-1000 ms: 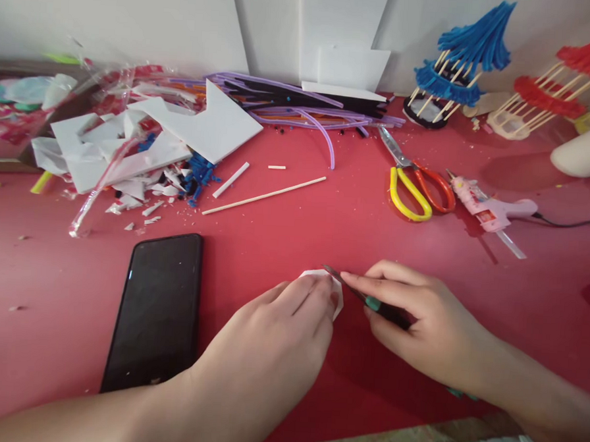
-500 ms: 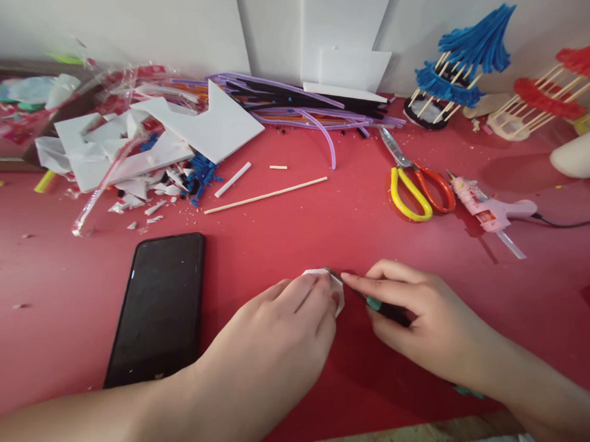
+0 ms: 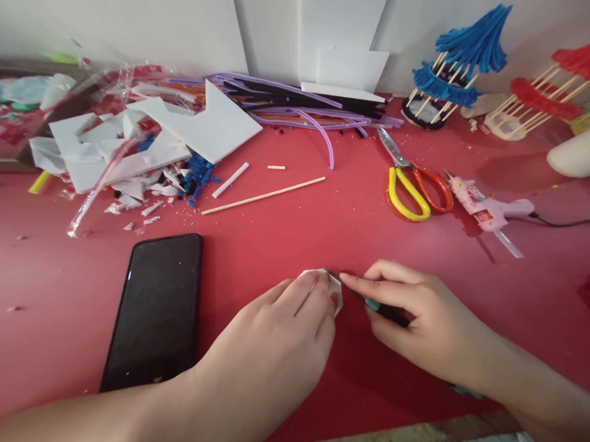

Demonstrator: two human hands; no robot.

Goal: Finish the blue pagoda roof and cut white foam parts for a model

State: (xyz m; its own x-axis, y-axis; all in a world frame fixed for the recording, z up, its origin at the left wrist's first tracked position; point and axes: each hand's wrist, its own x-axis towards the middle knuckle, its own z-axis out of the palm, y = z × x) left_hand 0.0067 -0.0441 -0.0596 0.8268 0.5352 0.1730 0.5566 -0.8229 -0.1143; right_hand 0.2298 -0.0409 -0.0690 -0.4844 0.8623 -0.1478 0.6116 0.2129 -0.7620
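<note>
My left hand (image 3: pixel 279 332) presses a small white piece of foam board (image 3: pixel 339 297) onto the red table, fingers closed over most of it. Only its far and right edges show, cut at angles. From the right, my right hand (image 3: pixel 428 323) grips a slim craft knife (image 3: pixel 393 313) with a dark handle and a teal part. The index finger lies stretched along the knife's top. Its tip meets the upper right edge of the white piece, close to my left fingertips. How deep the blade sits cannot be made out.
Left of my hands lies a black phone (image 3: pixel 154 312). Beyond are a thin wooden stick (image 3: pixel 264 195), scissors (image 3: pixel 409 194), a pink glue gun (image 3: pixel 488 208) with a cord, and white board scraps (image 3: pixel 221 128). Blue (image 3: pixel 443 84) and red (image 3: pixel 543 95) stick models stand at the back right.
The whole view has shifted very slightly, so the table things sit a little further left. Both hands, the knife and the white piece keep nearly the same places.
</note>
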